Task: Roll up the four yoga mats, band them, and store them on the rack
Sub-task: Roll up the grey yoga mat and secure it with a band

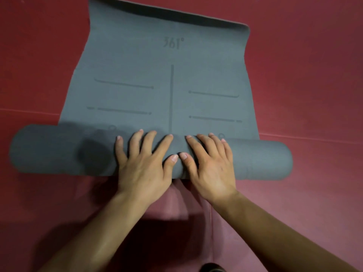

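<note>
A grey yoga mat (157, 79) lies on the red floor, partly rolled. Its thick roll (55, 150) runs left to right across the middle of the view, and the flat remainder stretches away from me, with printed lines and a "361°" mark. The far end curls up slightly. My left hand (143, 163) and my right hand (210, 165) press flat on top of the roll's middle, side by side, fingers spread and pointing away, thumbs almost touching. No bands, rack or other mats are in sight.
Red padded floor (304, 95) surrounds the mat on all sides, with seams running across it. A dark object (213, 267) shows at the bottom edge, near my right forearm.
</note>
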Available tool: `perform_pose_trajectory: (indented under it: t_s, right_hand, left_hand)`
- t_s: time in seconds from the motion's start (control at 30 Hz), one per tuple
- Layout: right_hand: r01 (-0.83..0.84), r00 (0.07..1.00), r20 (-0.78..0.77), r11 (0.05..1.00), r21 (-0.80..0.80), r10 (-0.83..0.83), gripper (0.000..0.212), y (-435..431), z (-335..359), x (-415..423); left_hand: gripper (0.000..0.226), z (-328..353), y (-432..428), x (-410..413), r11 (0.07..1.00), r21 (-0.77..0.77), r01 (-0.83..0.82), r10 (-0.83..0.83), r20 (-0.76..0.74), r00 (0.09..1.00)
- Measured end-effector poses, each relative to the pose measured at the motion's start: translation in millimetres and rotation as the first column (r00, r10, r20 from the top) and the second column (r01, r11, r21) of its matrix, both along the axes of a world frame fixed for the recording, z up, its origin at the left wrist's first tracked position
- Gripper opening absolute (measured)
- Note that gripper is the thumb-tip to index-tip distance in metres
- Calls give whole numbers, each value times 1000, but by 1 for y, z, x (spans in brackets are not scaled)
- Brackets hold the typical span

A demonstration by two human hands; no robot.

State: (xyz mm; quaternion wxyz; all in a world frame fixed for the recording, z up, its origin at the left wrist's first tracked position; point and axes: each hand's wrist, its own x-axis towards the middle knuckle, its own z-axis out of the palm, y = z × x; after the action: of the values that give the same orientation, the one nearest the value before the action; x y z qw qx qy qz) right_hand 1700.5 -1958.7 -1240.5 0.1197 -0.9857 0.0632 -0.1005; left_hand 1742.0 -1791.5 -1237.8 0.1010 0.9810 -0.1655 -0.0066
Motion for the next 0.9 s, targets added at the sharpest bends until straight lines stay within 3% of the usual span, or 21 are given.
perform_pose_trajectory:
  t_s: [0.2,0.33,0.6,0.8,0.9]
  right_hand:
    - [140,987,-85,990,14,-138,61,-2,1,-4]
    - [140,986,-91,990,10,-138,60,-5,-2,3]
    - [98,989,-119,993,72,-89,71,-16,7,26]
    - [45,991,-129,999,8,-43,66,-16,-1,21]
    - [45,997,-65,998,-38,-48,62,-22,-4,37]
  left_hand:
    - [57,4,-5,25,1000,8,15,-15,41,999]
    - [58,-2,-2,8,996,-85,-17,23,64,998]
    - [60,0,-10,30,999,-23,-50,49,-14,999]
    - [62,7,-15,50,998,-27,-51,52,17,999]
    - [65,-4,-15,41,994,-84,-71,75,49,996]
